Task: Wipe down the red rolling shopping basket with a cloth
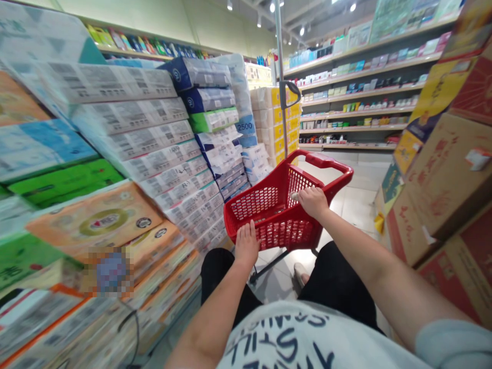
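A red plastic shopping basket (269,205) on wheels stands on the tiled floor in front of me, with nothing visible inside it. My left hand (246,243) lies over its near rim, fingers curled on the edge. My right hand (313,201) grips the basket's right rim, fingers closed over it. The basket's red handle (330,165) sticks up at the far side, untouched.
Tall stacks of wrapped tissue packs (154,154) crowd the left side. Cardboard boxes (442,179) are piled on the right. Shelves of goods (357,102) line the back. A grey pole (280,61) rises beyond the basket. A narrow strip of tiled aisle (357,195) runs ahead.
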Demonstrator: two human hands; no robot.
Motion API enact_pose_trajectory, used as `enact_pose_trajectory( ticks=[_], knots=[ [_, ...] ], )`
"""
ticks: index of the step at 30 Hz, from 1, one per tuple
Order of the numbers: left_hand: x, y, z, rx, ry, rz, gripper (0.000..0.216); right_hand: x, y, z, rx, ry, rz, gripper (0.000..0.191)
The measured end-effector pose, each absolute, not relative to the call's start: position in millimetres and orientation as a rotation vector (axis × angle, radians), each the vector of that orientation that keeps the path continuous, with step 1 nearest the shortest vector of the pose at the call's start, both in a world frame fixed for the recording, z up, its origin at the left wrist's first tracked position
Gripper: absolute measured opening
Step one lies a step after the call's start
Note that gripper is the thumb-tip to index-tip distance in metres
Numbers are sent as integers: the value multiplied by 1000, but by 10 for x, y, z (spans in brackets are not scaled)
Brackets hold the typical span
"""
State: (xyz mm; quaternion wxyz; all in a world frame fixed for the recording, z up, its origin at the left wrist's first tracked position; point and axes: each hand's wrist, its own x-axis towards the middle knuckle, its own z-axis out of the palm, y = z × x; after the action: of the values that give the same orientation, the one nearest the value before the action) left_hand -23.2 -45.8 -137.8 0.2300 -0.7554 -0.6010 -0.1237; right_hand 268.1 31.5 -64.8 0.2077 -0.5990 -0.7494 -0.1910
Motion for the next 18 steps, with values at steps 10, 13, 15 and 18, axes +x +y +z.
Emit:
enact_pose_trajectory(
  ticks=[10, 13, 15, 18],
  knots=[
    [-237, -477, -1373, -2088, -1678, -320, 73, 2685, 236, -1110, -1304, -1963, -745, 30],
    [-231, -481, -1371, -2087, -1676, -317, 73, 2680, 215, -1089, -1323, -1955, -758, 29],
    [-231, -485, -1370, -2085, -1674, -312, 73, 2660, 175, -1070, -1353, -1947, -756, 29],
    [-232, -491, -1366, -2086, -1676, -309, 73, 2613, 149, -960, -1462, -1988, -686, 29]
  ],
)
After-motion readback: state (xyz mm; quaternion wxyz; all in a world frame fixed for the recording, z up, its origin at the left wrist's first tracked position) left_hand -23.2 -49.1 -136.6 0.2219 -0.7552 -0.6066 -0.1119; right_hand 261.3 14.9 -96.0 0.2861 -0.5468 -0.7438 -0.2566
